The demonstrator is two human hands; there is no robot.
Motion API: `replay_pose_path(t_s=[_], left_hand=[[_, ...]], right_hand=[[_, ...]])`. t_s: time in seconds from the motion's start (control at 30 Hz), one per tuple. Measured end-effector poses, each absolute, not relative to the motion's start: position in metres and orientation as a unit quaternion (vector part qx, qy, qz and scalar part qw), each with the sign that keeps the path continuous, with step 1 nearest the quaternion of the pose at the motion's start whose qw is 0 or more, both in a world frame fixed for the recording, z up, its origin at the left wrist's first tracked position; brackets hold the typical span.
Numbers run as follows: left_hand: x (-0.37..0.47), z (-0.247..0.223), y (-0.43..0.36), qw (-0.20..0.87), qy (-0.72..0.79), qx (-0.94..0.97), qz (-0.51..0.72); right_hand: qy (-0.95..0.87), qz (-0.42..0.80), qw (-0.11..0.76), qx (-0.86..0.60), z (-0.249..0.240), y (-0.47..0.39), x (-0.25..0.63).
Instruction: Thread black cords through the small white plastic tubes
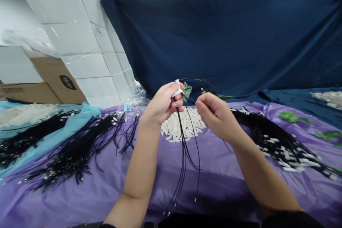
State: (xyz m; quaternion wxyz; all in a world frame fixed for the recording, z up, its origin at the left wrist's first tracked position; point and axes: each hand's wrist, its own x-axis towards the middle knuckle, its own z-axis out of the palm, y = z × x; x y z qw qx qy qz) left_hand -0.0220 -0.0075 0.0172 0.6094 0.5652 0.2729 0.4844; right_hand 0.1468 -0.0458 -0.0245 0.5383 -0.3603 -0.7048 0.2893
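My left hand [167, 101] is closed around several thin black cables [182, 131], which hang down over the purple sheet with small pale tips at their lower ends. White plastic pieces [177, 92] stick out between its thumb and fingers. Just to the right, my right hand [215, 115] is raised with its fingers pinched together; whatever it grips is hidden. One thin black cable [201, 80] arcs from the left hand to behind the right. Below and behind both hands lies a heap of small white pieces [184, 124].
Bundles of black cables with white ends lie on the purple sheet [213, 178], at left [72, 149] and right [278, 139]. White boxes [88, 46] are stacked at back left beside a brown carton [57, 78]. A dark blue cloth [227, 39] hangs behind.
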Motion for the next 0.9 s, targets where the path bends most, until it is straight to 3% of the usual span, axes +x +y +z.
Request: replay_pose_path(t_s=[0.1,0.17,0.47,0.67,0.83,0.9], left_hand=[[-0.024,0.017,-0.005,0.606,0.278,0.585,0.462],[-0.025,0.017,-0.005,0.603,0.281,0.6,0.444],[-0.025,0.014,-0.005,0.585,0.283,0.639,0.413],[-0.025,0.015,-0.008,0.585,0.29,0.647,0.394],[-0.025,0.015,-0.009,0.58,0.277,0.658,0.392],[-0.025,0.016,-0.009,0.583,0.271,0.664,0.382]], right_hand=[[-0.643,0.488,0.52,-0.28,-0.017,-0.041,0.156],[-0.619,0.534,0.524,-0.24,-0.01,-0.04,0.164],[-0.637,0.255,0.688,-0.235,-0.004,-0.021,0.207],[-0.55,0.289,0.775,-0.112,0.01,-0.038,0.217],[-0.604,0.36,0.706,-0.088,0.0,-0.052,0.197],[-0.649,0.329,0.673,-0.134,-0.008,-0.053,0.185]])
